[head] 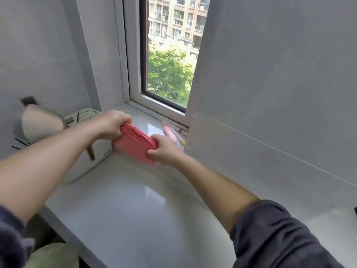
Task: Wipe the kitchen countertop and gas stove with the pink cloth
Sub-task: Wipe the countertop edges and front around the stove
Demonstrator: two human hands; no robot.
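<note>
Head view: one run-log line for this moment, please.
left hand: grips folded pink cloth | right hand: grips its other end | cloth: over countertop near window

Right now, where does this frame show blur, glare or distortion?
Head view: window daylight glares off the countertop; the utensil at far left is smeared by blur; wall lines bow from the wide lens; cloth, left hand and right hand read sharp.

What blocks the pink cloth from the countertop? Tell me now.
Nothing visible does. The left hand and right hand grip the pink cloth over the bare countertop. A white holder stands to its left, and a pink packet lies by the window behind it.
</note>
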